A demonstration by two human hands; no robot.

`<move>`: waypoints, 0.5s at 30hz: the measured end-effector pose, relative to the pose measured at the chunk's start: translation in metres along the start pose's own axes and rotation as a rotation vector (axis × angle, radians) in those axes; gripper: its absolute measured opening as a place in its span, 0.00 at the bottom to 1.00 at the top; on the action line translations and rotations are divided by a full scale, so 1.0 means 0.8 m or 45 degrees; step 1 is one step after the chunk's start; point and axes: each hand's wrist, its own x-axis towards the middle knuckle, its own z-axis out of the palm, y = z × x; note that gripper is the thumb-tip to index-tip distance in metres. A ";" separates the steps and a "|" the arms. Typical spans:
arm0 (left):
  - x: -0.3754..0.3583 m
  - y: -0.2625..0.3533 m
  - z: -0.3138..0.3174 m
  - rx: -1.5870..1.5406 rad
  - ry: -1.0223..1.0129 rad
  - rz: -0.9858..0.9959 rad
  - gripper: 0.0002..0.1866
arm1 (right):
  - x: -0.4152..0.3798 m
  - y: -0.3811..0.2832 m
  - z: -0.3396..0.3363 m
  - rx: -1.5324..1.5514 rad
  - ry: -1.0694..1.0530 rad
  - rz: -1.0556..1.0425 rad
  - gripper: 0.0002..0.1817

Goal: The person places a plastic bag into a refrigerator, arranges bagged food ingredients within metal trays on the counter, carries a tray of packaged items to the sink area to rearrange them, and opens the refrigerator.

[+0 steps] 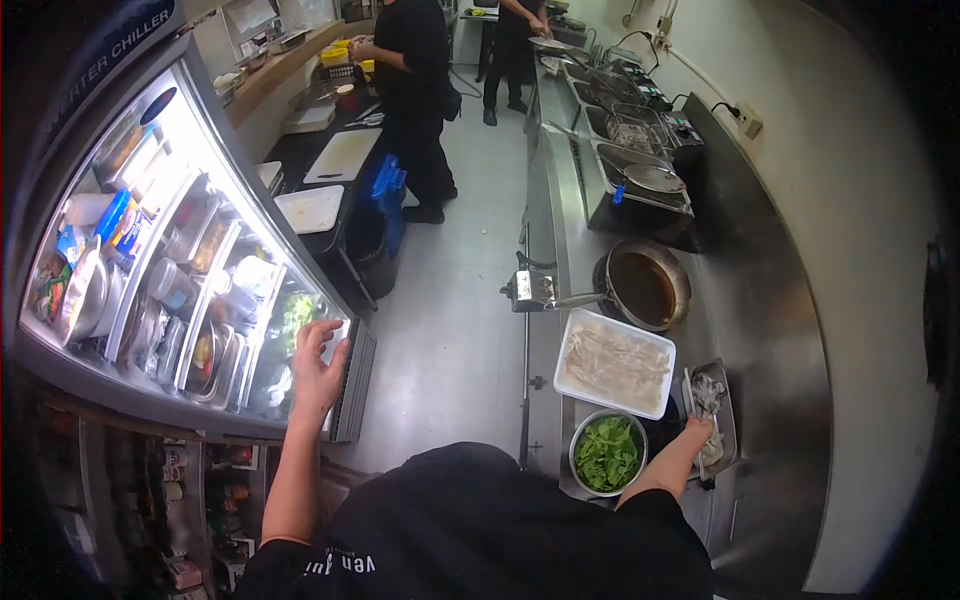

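My left hand [318, 368] is raised with its fingers apart and curved, holding nothing, in front of the lit glass-door chiller [200, 260]. On the right, my right hand [698, 430] reaches over a metal tray [728, 440] on the steel counter; its fingers are closed around something thin, perhaps tongs, too small to make out. Pale and dark food lies in that tray. Left of this hand are a round metal bowl of green leaves [608, 453] and a white tray of pale, thin pieces [615, 362].
Behind the white tray sits a pan of brown liquid [643, 285]. Fryers [640, 180] line the counter further back. Across the aisle, a dark table holds white cutting boards [343, 156]. One person [405, 90] stands beside it; another [510, 50] works at the far counter.
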 end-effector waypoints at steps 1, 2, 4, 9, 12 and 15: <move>-0.001 -0.001 -0.002 -0.001 0.000 0.017 0.14 | 0.002 -0.004 0.000 0.150 -0.024 0.080 0.30; -0.002 -0.002 -0.005 0.000 0.004 0.004 0.14 | 0.004 -0.007 0.000 0.293 -0.057 0.157 0.30; -0.005 -0.004 -0.015 0.013 0.063 0.087 0.14 | 0.011 -0.015 0.002 0.531 -0.133 0.325 0.30; -0.009 -0.022 -0.058 0.153 0.265 0.128 0.14 | 0.050 -0.034 0.020 0.936 -0.374 0.627 0.29; -0.011 -0.035 -0.092 0.165 0.498 0.110 0.19 | 0.031 -0.053 0.046 1.117 -0.480 0.723 0.23; -0.014 -0.043 -0.135 0.139 0.811 0.180 0.24 | 0.005 -0.069 0.068 1.162 -0.668 0.686 0.19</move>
